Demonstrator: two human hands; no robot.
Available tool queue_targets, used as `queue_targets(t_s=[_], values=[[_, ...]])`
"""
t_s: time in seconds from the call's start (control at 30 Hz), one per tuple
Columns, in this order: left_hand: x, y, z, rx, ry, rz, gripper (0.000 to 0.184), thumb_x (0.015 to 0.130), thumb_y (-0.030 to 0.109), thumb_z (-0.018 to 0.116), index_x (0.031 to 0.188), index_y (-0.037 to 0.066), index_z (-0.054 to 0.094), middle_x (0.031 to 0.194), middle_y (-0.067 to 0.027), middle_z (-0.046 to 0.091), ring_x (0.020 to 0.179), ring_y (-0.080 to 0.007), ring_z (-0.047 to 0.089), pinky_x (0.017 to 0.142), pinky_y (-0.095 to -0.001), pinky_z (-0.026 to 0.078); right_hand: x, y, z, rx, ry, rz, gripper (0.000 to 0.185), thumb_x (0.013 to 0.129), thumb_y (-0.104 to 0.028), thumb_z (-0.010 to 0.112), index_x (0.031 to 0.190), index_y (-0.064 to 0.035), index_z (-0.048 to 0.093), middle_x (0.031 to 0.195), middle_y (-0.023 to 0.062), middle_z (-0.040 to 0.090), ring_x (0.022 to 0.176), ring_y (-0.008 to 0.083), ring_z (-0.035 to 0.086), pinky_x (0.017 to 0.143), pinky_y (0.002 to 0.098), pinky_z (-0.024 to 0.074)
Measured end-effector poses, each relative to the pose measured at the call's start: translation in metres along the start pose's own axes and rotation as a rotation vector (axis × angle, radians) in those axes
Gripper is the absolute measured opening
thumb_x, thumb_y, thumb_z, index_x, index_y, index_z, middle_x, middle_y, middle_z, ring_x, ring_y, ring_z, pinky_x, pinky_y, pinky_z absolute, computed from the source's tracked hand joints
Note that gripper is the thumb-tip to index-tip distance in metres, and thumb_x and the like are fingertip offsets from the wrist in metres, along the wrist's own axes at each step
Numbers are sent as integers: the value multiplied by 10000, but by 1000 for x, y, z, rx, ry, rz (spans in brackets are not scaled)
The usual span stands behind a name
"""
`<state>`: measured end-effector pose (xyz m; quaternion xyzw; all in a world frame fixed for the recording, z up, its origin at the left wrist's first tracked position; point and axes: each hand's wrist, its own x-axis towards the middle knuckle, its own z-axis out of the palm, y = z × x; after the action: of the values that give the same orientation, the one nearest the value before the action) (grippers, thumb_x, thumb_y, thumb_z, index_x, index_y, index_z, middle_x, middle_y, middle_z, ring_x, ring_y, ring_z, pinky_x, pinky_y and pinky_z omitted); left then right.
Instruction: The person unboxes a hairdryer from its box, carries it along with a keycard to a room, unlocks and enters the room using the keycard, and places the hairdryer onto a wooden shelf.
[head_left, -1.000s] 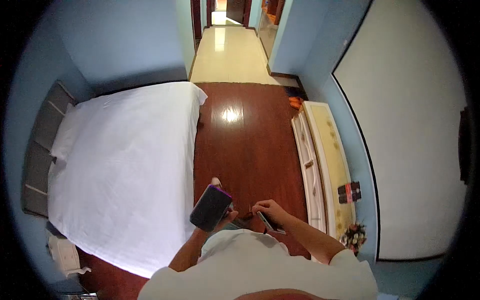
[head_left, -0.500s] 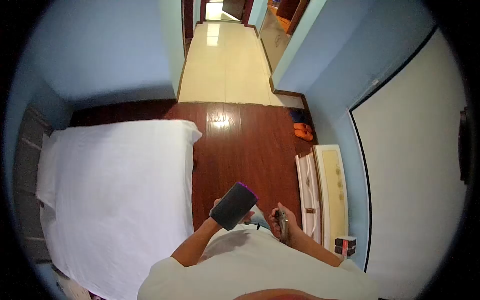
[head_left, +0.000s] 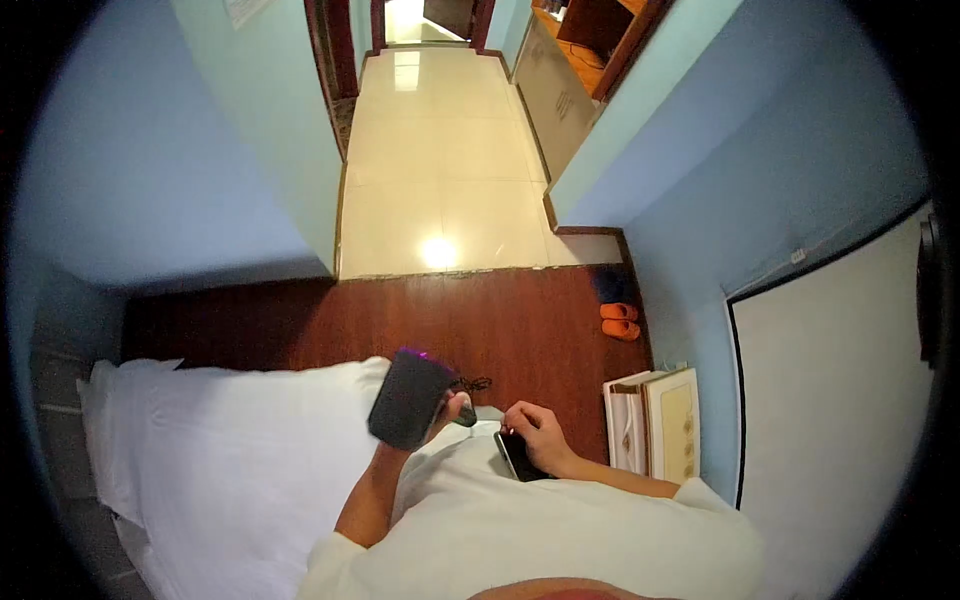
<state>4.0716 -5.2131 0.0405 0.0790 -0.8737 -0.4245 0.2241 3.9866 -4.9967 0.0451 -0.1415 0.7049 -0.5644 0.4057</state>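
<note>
My left hand [head_left: 452, 412] is closed around a dark grey, block-shaped device [head_left: 408, 400] with a purple glow along its far edge. I hold it tilted, in front of the bed's near corner. Some of these fingers are hidden behind it, and a small dark piece [head_left: 466, 413] shows beside the fingertips; what it is I cannot make out. Close to my waist, my right hand [head_left: 538, 436] grips a phone [head_left: 514, 456] with a dark face and a pale edge. The fingers of this hand are bent over its top.
A bed with a white sheet [head_left: 230, 430] stands on the left. Dark cable [head_left: 474, 383] shows on the wooden floor [head_left: 500, 320]. Orange slippers [head_left: 620, 322] lie by the right wall, near a cream cabinet [head_left: 675, 420]. Beyond is a tiled hallway [head_left: 430, 150].
My view has moved forward along the room, towards the hallway. The dark device has shifted left and turned more upright. My right hand has turned over, showing its back, with the phone now lower.
</note>
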Motion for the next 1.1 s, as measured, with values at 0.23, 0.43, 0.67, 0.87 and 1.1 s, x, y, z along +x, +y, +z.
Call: queue_targets(t_s=[0.23, 0.43, 0.67, 0.87, 1.1], values=[[183, -159, -12, -458, 147, -361, 114, 782, 97, 752, 739, 92, 647, 629, 6, 587, 578, -79, 538, 541, -256, 419, 227, -86, -18, -128, -33, -56, 291, 934, -297, 556, 890, -10, 587, 799, 27, 582, 775, 105, 512, 717, 281, 426], [405, -272, -51, -431, -34, -280, 124, 786, 132, 766, 764, 78, 655, 671, 9, 619, 598, -84, 560, 570, -253, 448, 416, -185, -8, -55, 185, -66, 333, 944, -289, 548, 844, 20, 621, 762, 34, 603, 764, 104, 527, 725, 278, 436], [577, -345, -76, -419, -243, -241, 145, 796, 149, 765, 788, 68, 644, 697, 4, 630, 619, -87, 577, 590, -246, 465, 563, -262, -19, -25, 254, 60, 344, 946, -292, 574, 864, 36, 633, 699, 7, 542, 719, 77, 446, 658, 273, 400], [732, -431, -75, -403, -235, -219, 147, 797, 140, 763, 767, 66, 639, 676, 7, 622, 594, -96, 568, 563, -257, 451, 754, -310, -51, -5, 181, 53, 370, 950, -321, 572, 881, 35, 643, 649, 9, 516, 660, 76, 433, 598, 280, 391], [900, -489, -107, -261, -120, -247, 130, 813, 107, 734, 879, 40, 644, 775, -26, 651, 673, -119, 599, 616, -258, 470, 941, -416, -88, -41, 14, -44, 348, 943, -339, 577, 912, 1, 644, 746, 118, 621, 723, 150, 557, 681, 304, 444]])
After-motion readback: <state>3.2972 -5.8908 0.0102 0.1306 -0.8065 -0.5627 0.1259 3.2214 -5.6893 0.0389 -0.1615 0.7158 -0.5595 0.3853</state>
